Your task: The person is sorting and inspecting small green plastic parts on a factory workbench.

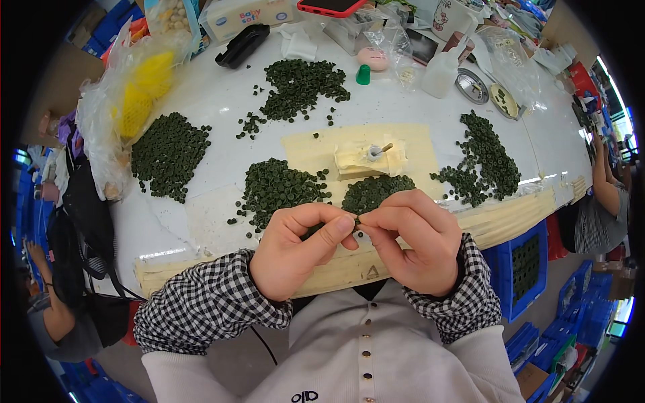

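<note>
My left hand [299,245] and my right hand [416,238] meet at the table's near edge, fingertips pinched together. Between them is a small dark green round piece [357,220], mostly covered by the fingers. Just beyond the hands lie two heaps of similar pieces: one heap [279,188] past my left hand, another heap [376,193] past my right. Behind the second heap, a block wrapped in cream tape [356,161] stands on a taped patch, with a short pin [384,149] sticking up from its top.
More green pieces form a left heap [171,154], a far heap [302,87] and a right heap [487,161]. At the back are a black tray [243,46], a green cap [363,74], a white bottle [440,74] and round tins [472,86]. A blue crate [497,275] stands beside the table.
</note>
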Available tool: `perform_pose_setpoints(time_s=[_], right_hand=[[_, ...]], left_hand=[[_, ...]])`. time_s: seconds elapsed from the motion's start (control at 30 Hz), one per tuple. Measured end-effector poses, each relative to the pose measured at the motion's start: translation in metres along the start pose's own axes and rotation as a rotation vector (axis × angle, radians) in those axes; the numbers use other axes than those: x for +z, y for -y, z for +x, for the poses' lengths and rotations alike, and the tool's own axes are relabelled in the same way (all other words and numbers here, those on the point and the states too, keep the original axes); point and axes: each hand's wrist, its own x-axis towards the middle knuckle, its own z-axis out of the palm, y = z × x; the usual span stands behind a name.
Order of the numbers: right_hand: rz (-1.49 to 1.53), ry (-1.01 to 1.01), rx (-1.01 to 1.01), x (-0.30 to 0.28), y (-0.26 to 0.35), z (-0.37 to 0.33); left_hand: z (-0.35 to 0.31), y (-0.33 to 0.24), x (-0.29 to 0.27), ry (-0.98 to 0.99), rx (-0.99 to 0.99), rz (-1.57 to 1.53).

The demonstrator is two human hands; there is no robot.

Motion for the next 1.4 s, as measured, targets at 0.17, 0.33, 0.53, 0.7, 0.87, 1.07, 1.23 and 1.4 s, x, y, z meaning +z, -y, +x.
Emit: perform_pose_setpoints(time_s=[0.17, 0.33, 0.53, 0.7, 0.87, 1.07, 1.23, 1.4], right_hand=[[-0.031, -0.008, -0.031, 0.0013, 0.0011, -0.0006], [-0.048, -0.004, -0.05, 0.0013, 0.0009, -0.0017], [-0.092, -0.024, -0.122, 0.0031, -0.001, -0.0032], [-0.127, -0.044, -0.151, 0.0028, -0.0027, -0.0044], [-0.097, -0.064, -0.126, 0.0014, -0.0033, -0.0051], [-0.051, -0.071, -0.11, 0.0031, -0.0051, -0.0035], [-0.101, -0.063, -0.154, 0.0037, -0.0078, -0.0041], [-0.141, -0.037, -0.235, 0.0033, -0.0086, -0.0047]], left_hand=[[-0.0008, 0.0004, 0.001, -0.016, 0.002, 0.004], [-0.0006, 0.001, 0.0008, -0.013, 0.007, 0.011], [-0.0008, 0.0021, 0.0005, -0.014, 0.019, 0.027], [-0.0008, 0.0018, 0.0001, -0.015, 0.029, 0.044], [-0.0021, 0.0007, 0.0009, -0.007, 0.034, 0.017], [-0.002, -0.0002, 0.0012, -0.009, 0.04, 0.026], [-0.0017, -0.0012, 0.0021, -0.017, 0.049, 0.04], [-0.0019, -0.001, 0.0011, -0.012, 0.047, 0.08]])
